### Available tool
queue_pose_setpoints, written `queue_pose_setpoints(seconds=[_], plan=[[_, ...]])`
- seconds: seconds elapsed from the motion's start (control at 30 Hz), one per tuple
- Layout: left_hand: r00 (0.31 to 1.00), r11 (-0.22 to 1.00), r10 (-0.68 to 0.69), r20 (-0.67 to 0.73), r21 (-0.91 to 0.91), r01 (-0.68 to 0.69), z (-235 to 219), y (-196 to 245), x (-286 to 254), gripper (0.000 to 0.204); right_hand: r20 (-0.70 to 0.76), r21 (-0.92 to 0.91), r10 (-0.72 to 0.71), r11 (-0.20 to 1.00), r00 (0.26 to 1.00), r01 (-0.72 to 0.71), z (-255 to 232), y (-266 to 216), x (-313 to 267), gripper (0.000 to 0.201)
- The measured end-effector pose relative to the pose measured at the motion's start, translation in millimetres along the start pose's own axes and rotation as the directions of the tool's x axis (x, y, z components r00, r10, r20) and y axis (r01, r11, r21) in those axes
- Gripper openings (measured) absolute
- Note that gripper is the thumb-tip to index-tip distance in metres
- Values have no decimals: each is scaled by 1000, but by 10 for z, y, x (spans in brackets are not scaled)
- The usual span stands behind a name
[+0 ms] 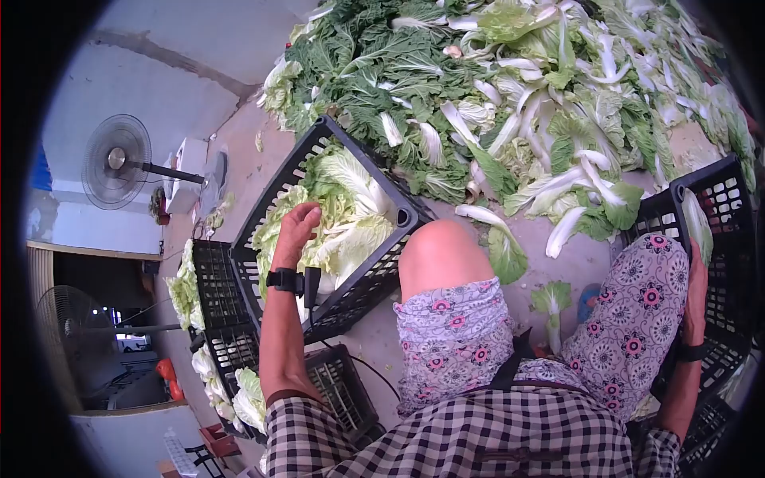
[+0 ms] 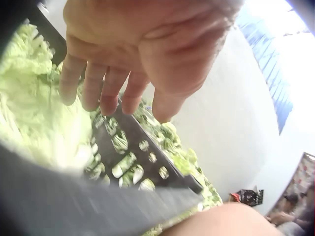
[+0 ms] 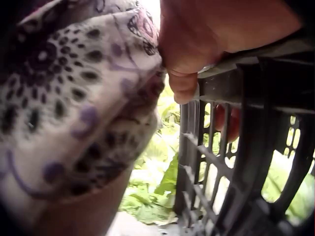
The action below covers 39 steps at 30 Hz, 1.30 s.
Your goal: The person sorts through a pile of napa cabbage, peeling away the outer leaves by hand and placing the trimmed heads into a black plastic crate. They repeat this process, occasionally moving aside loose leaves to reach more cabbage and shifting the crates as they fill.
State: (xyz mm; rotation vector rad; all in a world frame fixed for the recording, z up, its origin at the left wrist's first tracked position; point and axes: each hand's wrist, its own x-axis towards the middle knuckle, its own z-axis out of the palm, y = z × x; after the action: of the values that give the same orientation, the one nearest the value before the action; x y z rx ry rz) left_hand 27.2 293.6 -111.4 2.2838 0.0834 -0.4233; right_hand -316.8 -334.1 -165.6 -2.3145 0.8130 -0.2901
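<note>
My left hand is above a black crate of pale green cabbages, its fingers loosely extended and holding nothing. The left wrist view shows that palm beside the slotted crate wall and leafy cabbage. At the far right, my right hand grips the rim of another black crate, beside the right knee. From the right wrist, the thumb lies on the near side of the crate wall, and fingertips show through its slots.
A large heap of loose cabbage leaves spreads across the floor ahead. More crates with cabbages stand at the left. A standing fan is at the upper left, and a single leaf lies between the legs.
</note>
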Motion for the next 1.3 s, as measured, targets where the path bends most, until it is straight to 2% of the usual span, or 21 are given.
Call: queue_pose_setpoints(seconds=[0.03,0.07,0.17,0.3,0.33,0.37,0.4,0.5,0.57,0.6,0.7,0.77,0.8,0.83,0.9,0.97,1.03,1.17,1.2,1.23,1.3], plan=[[999,998,-40,37,-38,41,16,11,67,51,-20,-97,-56,994,998,54,8,-1,15,36],[994,994,-79,79,-75,84,44,18,134,54,-7,179,73,981,997,-71,19,-25,32,34],[985,995,-94,146,-2,96,292,124,347,67,20,122,89,988,996,-91,10,14,50,34],[940,913,-276,201,360,191,737,370,561,108,10,166,167,972,986,-166,16,-39,81,34],[940,897,-275,201,407,175,831,365,628,111,-41,-117,26,993,999,-31,17,-179,40,36],[941,877,-272,202,454,156,924,353,683,114,-36,-80,65,995,997,-68,8,-167,45,37],[936,855,-297,189,489,172,1010,333,726,117,-30,-45,104,993,994,-105,5,-146,59,37],[987,741,-126,96,671,29,1192,-294,1206,115,-11,24,104,994,995,-104,23,-80,49,37],[998,691,-57,-10,722,47,1261,-264,1168,112,-2,82,128,988,992,-128,15,-47,53,37],[990,685,-97,-102,715,141,1275,-246,1136,111,-18,-1,116,993,993,-116,15,-30,55,37],[996,827,-13,-88,559,60,1034,-305,1112,100,-37,-254,69,964,997,-76,0,-6,47,38],[989,993,68,-129,108,-54,790,-592,1150,93,-17,-244,67,967,998,-69,-10,-81,36,41],[981,969,-182,-71,-182,167,692,166,558,88,-26,-250,35,967,999,-40,-10,11,26,42],[976,939,-203,-77,-298,172,568,261,442,80,-37,-257,0,966,999,-9,-2,53,27,43],[993,892,-111,-44,-445,80,273,280,259,68,-42,-287,9,958,999,-21,4,62,38,46],[999,677,-45,26,-734,50,103,396,-40,58,-52,-351,-15,936,999,-4,0,172,38,45],[994,510,83,70,-860,18,32,537,-299,55,-84,-317,-34,948,996,6,22,168,23,44],[960,405,246,132,-914,22,253,963,-646,60,-143,-177,-60,984,988,34,-61,56,-1,42],[948,397,278,153,-917,32,349,1070,-714,61,-178,-42,-72,997,981,66,-26,-28,7,41],[936,399,299,184,-915,52,461,1176,-772,64,-180,186,36,983,983,-2,-23,39,39,40],[912,433,325,249,-897,91,721,1455,-927,66,-288,367,-8,923,958,118,-74,41,97,40]])
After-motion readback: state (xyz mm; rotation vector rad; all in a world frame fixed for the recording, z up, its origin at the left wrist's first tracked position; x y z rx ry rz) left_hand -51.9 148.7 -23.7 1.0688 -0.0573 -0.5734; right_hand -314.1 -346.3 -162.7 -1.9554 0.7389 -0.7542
